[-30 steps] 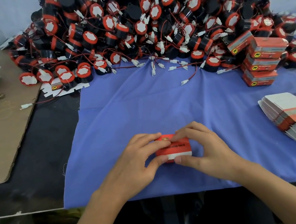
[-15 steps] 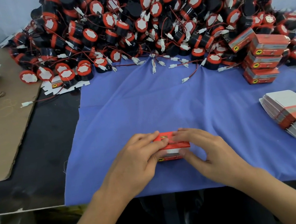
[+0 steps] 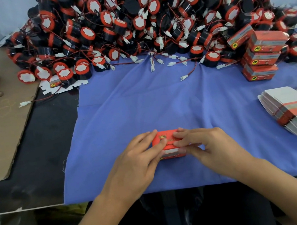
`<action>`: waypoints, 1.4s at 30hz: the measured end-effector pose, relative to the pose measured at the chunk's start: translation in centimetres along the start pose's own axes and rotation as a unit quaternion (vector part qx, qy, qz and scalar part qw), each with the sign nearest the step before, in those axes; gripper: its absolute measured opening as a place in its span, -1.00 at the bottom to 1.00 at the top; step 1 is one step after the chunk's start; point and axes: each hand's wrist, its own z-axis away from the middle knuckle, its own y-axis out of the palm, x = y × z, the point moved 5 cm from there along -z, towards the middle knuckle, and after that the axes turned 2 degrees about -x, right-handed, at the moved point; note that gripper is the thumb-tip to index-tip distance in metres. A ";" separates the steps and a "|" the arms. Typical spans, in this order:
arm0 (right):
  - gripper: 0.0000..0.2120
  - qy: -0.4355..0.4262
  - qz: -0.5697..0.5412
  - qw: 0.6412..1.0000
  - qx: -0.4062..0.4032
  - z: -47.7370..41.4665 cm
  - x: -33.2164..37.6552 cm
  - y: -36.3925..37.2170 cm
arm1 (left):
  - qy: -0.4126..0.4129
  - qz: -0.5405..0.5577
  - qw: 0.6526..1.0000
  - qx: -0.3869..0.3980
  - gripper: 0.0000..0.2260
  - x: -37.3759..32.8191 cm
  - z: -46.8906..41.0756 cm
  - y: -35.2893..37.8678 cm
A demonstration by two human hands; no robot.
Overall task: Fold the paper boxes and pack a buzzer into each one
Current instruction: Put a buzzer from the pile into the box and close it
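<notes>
Turned flatter since a second ago, the red box (image 3: 166, 136) lies on the blue cloth (image 3: 161, 100) over the worktop (image 3: 40, 158), well apart from the buzzer pile (image 3: 139, 26). Of the hands, left hand (image 3: 134, 163) and right hand (image 3: 213, 146) flank it, fingers curled over its top, thumbs apparently pinching its near side.

table (image 3: 34, 159): black top
blue cloth (image 3: 142, 103): on table
cardboard sheet (image 3: 1, 135): left of blue cloth
buzzer heap (image 3: 149, 24): blue cloth's far edge
</notes>
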 end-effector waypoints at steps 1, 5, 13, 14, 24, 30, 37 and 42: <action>-0.76 -0.007 0.013 1.000 0.011 0.0 0.1 0.1 | 0.009 -0.009 1.000 -0.007 -0.68 -0.1 0.2 0.1; -0.76 -0.059 0.085 0.995 0.010 0.5 0.9 0.5 | 0.060 -0.047 0.996 -0.039 -0.67 -0.4 0.8 0.5; -0.66 -0.132 0.158 0.978 -0.044 3.3 0.7 1.8 | 0.065 -0.098 0.992 -0.054 -0.63 -0.6 1.8 1.7; -0.65 -0.132 0.159 0.977 -0.047 3.5 0.7 1.9 | 0.059 -0.100 0.992 -0.055 -0.62 -0.7 1.9 1.8; -0.58 0.148 -0.156 0.958 -0.188 3.9 0.3 3.2 | -0.269 0.281 0.900 -0.196 -0.73 -0.1 2.0 2.2; -0.67 0.281 -0.338 0.855 -0.276 5.0 -0.8 3.9 | -0.373 0.362 0.835 -0.181 -0.92 -1.2 1.2 4.8; -0.53 0.276 -0.253 0.868 -0.325 5.1 -1.8 -1.1 | -0.278 0.409 0.861 -0.123 -0.72 -5.5 -3.9 6.0; -0.50 0.253 -0.203 0.879 -0.349 3.8 -4.3 -7.5 | -0.215 0.449 0.862 -0.094 -0.62 -9.1 -10.5 6.4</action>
